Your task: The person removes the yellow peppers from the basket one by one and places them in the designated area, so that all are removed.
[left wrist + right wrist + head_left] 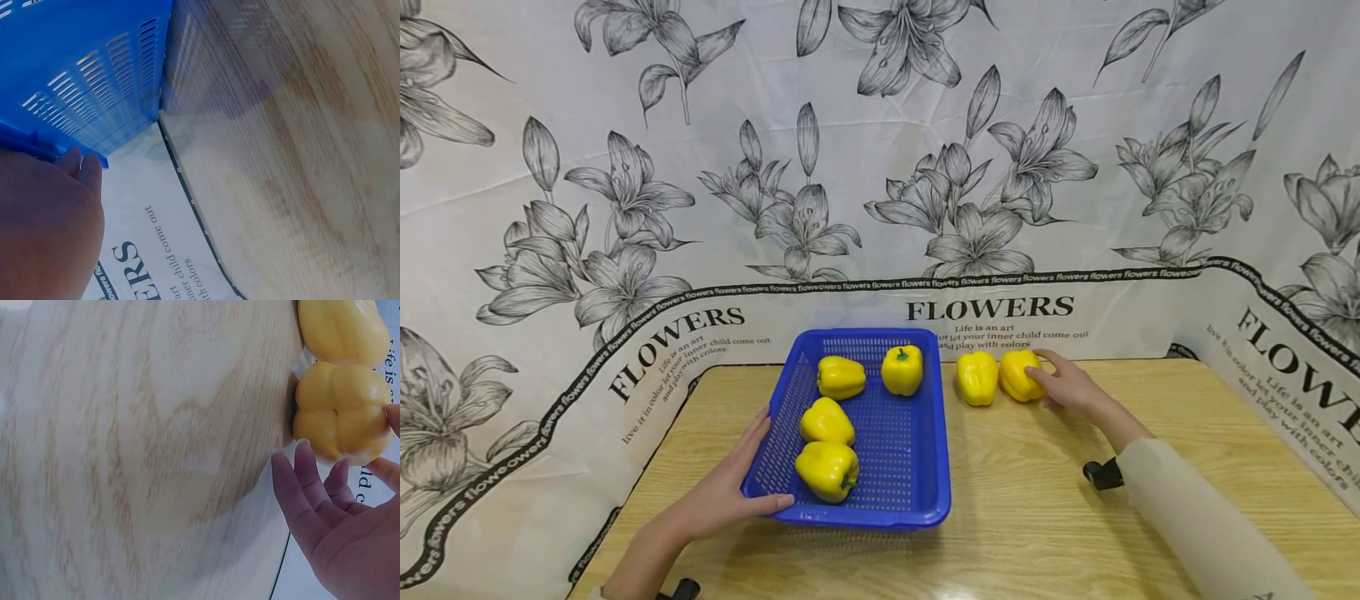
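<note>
Right hand, fingers spread, touches the rightmost yellow bell pepper, lying at its fingertips; left hand grips the blue perforated basket's rim.

The left hand grips; the right hand extends, fingers parted.

Head view bright, evenly lit and sharp; small glare on the bench at the bottom edge. Soft shadow below the basket. Wrist views hazier, fine detail soft; right wrist shows diffuse shadow beside the hand.
</note>
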Tool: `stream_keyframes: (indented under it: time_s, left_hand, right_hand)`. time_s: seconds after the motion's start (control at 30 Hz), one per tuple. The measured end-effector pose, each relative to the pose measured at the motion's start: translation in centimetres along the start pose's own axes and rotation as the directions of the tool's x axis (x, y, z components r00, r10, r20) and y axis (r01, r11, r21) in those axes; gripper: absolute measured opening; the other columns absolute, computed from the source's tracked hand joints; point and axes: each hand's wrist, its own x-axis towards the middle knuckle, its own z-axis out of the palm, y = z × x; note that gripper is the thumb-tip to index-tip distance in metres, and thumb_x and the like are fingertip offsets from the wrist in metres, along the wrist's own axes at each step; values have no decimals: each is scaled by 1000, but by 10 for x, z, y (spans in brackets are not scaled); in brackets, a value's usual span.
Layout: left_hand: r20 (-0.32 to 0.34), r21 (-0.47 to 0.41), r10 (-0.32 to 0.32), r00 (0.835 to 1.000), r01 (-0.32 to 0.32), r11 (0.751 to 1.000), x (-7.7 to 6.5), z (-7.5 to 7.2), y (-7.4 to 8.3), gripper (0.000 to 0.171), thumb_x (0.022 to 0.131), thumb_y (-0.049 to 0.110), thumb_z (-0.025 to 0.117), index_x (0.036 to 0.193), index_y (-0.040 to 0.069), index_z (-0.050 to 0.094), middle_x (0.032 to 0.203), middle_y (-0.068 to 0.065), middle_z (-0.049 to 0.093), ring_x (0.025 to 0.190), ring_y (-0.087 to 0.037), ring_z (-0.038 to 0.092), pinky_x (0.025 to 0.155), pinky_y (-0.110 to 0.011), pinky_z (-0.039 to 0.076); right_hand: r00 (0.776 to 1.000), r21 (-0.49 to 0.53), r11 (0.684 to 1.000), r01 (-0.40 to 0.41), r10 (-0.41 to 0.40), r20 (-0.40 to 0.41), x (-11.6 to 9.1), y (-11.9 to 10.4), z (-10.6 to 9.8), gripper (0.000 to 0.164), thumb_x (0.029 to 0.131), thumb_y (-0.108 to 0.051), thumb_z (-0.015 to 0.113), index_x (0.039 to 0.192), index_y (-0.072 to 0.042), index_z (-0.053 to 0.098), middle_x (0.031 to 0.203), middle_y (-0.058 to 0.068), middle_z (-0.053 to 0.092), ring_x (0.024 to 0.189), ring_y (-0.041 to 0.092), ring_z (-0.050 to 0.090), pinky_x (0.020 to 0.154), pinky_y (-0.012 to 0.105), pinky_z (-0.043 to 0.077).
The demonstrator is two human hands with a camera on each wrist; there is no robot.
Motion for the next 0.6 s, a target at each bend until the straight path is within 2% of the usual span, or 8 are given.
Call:
stream_keyframes:
  time_s: [0.1,0.37,0.5,0.6]
  left_hand:
    - [-1,0,-3,1000,3,1000,0,0,0,111,88,44,79,166,17,5,173,-7,-3,156,-40,8,117,-70,20]
    - [-3,-5,-1,1000,1,1000,-1,1,0,111,88,43,79,166,17,5,173,-10,-3,156,-41,8,117,-70,20]
    - [-1,-6,-1,1000,1,1000,-1,1,0,111,88,44,79,166,18,4,173,-9,-3,156,-41,8,117,-70,20]
    - [0,-7,0,1000,0,1000,0,0,0,111,88,44,79,166,18,4,173,-8,-3,156,-40,8,117,-70,20]
  right_hand:
    - [1000,-3,1000,2,-2,24,-1,0,-1,74,109,-44,42,162,-1,13,99,23,65,68,25,62,69,38,54]
    - [1000,-16,1000,-3,3,21,-4,-2,1,74,109,-45,44,160,-1,14,100,25,61,74,28,60,69,39,52]
    - [1000,-68,998,11,-11,-1,-6,-3,1,74,108,-44,46,158,2,17,112,31,58,86,31,59,71,39,50]
    - [999,-113,993,26,-29,-23,-7,-3,1,72,108,-42,48,156,5,21,114,31,58,88,29,57,71,36,49]
